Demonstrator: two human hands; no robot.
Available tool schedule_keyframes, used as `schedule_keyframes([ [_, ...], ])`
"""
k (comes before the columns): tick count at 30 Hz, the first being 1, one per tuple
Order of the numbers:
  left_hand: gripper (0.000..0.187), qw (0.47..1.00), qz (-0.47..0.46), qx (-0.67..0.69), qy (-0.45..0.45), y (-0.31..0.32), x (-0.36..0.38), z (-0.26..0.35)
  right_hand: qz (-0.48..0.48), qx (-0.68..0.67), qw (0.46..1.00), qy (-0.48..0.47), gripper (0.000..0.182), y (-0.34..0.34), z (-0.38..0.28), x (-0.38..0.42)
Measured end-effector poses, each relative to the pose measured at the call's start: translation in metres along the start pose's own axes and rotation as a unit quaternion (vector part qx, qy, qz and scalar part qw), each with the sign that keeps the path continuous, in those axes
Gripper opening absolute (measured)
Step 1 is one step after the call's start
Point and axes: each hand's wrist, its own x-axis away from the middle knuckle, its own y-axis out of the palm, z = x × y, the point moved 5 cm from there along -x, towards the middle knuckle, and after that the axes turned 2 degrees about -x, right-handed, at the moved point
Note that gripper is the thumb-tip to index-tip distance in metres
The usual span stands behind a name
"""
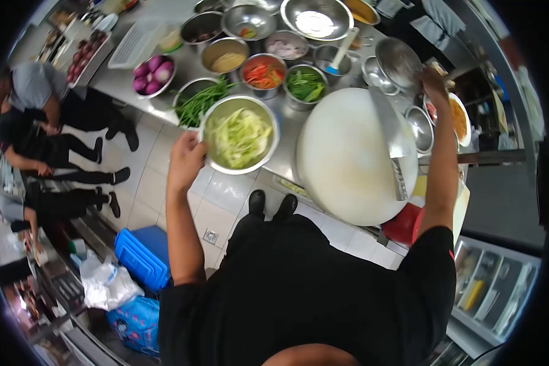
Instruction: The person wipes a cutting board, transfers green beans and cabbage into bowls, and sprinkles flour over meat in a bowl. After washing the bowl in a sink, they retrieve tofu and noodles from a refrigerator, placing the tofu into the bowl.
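My left hand [186, 160] pinches the rim of a steel bowl [240, 170] that holds shredded pale green cabbage [243, 139]. This bowl is off the counter's front edge, over the floor. At the far right of the counter, my right hand [434, 88] has its fingers closed at the rim of another steel bowl [398, 61], which is tilted. Below that hand, a cleaver [389, 125] lies on a round white chopping block [341, 155], its handle toward me. Small steel bowls [419, 129] stand beside the block.
Bowls of green beans [201, 102], red onions [154, 74], sliced carrots [263, 74] and cut greens [306, 84] crowd the steel counter [280, 137]. A white-handled brush or spatula [343, 52] rests in a bowl. Several people stand at the left, near a blue bin [141, 256].
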Motion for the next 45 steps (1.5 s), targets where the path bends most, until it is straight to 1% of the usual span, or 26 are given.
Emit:
schedule_keyframes([
  [1,0.01,1.0,0.009,0.002,-0.002,-0.003,-0.002,0.001,-0.077,-0.058,0.993,0.068,0.023,-0.003,-0.023,0.026],
  [3,0.006,0.998,-0.043,0.04,-0.002,0.005,-0.006,0.008,-0.119,-0.061,0.99,-0.048,0.026,-0.001,-0.045,0.065],
  [5,0.005,0.998,-0.05,0.047,0.002,0.007,-0.006,0.008,-0.175,-0.113,0.978,-0.008,0.023,0.016,-0.05,0.101],
  [7,0.005,0.996,-0.068,0.05,0.003,0.01,-0.011,0.009,-0.253,-0.073,0.965,-0.015,0.021,0.02,-0.091,0.147],
  [9,0.007,0.993,-0.105,0.051,-0.024,0.017,-0.014,0.006,-0.288,-0.076,0.955,0.002,0.02,0.03,-0.082,0.171],
  [10,0.007,0.992,-0.116,0.05,-0.025,0.019,-0.016,0.002,-0.288,-0.122,0.95,0.0,0.011,0.027,-0.092,0.188],
  [11,0.006,0.991,-0.121,0.054,-0.02,0.026,-0.019,-0.007,-0.28,-0.122,0.952,0.01,0.011,0.03,-0.086,0.197],
  [13,0.006,0.992,-0.126,0.013,-0.002,0.038,-0.024,-0.012,-0.186,-0.123,0.974,0.028,0.009,0.019,-0.064,0.222],
  [14,0.008,0.99,-0.138,-0.03,0.022,0.045,-0.025,-0.009,-0.204,-0.01,0.977,-0.06,0.012,0.011,-0.076,0.234],
  [15,0.01,0.988,-0.154,-0.025,0.005,0.058,-0.02,0.008,-0.208,-0.095,0.973,-0.006,0.016,0.012,-0.07,0.25],
  [16,0.008,0.983,-0.185,-0.006,-0.001,0.069,-0.023,0.011,-0.152,-0.019,0.986,-0.069,0.021,0.014,-0.064,0.261],
  [17,0.005,0.977,-0.21,0.032,-0.002,0.083,-0.028,0.018,-0.161,-0.022,0.987,-0.008,0.023,0.009,-0.074,0.274],
  [18,0.004,0.964,-0.259,0.051,0.016,0.092,-0.031,0.026,-0.145,-0.039,0.989,0.009,0.025,0.021,-0.059,0.285],
  [19,0.003,0.952,-0.297,0.071,0.034,0.102,-0.036,0.035,-0.107,-0.011,0.993,-0.04,0.024,0.021,-0.066,0.297],
  [21,0.003,0.935,-0.346,0.055,0.054,0.128,-0.032,0.063,-0.091,-0.081,0.99,0.073,0.024,0.001,-0.087,0.335],
  [26,0.006,0.897,-0.436,0.024,0.073,0.197,-0.002,0.11,0.004,-0.142,0.982,0.129,0.018,-0.06,-0.09,0.43],
  [29,0.006,0.861,-0.5,-0.007,0.093,0.253,0.044,0.131,0.018,-0.139,0.975,0.173,0.017,-0.096,-0.081,0.484],
  [31,0.006,0.836,-0.541,-0.016,0.093,0.292,0.077,0.137,0.058,-0.27,0.932,0.236,0.016,-0.11,-0.068,0.518],
  [32,0.007,0.812,-0.578,-0.02,0.08,0.314,0.091,0.135,0.063,-0.272,0.932,0.231,0.016,-0.116,-0.056,0.537],
  [34,0.007,0.804,-0.589,-0.027,0.081,0.361,0.137,0.141,0.12,-0.267,0.914,0.28,0.011,-0.131,-0.023,0.577],
  [36,0.009,0.779,-0.61,-0.08,0.121,0.415,0.171,0.136,0.15,-0.202,0.926,0.283,0.011,-0.151,0.006,0.615],
  [40,0.013,0.761,-0.604,-0.143,0.188,0.533,0.234,0.108,0.207,-0.113,0.912,0.335,0.012,-0.171,0.094,0.707],
  [41,0.013,0.759,-0.601,-0.156,0.196,0.565,0.247,0.096,0.248,-0.167,0.888,0.35,0.011,-0.167,0.123,0.733],
  [42,0.014,0.761,-0.58,-0.186,0.223,0.595,0.259,0.084,0.235,-0.161,0.877,0.387,0.013,-0.175,0.133,0.746],
  [43,0.013,0.773,-0.584,-0.168,0.179,0.622,0.275,0.072,0.25,-0.17,0.869,0.391,0.012,-0.176,0.151,0.763],
  [45,0.014,0.78,-0.586,-0.166,0.148,0.67,0.301,0.05,0.257,-0.185,0.867,0.384,0.012,-0.172,0.179,0.787],
])
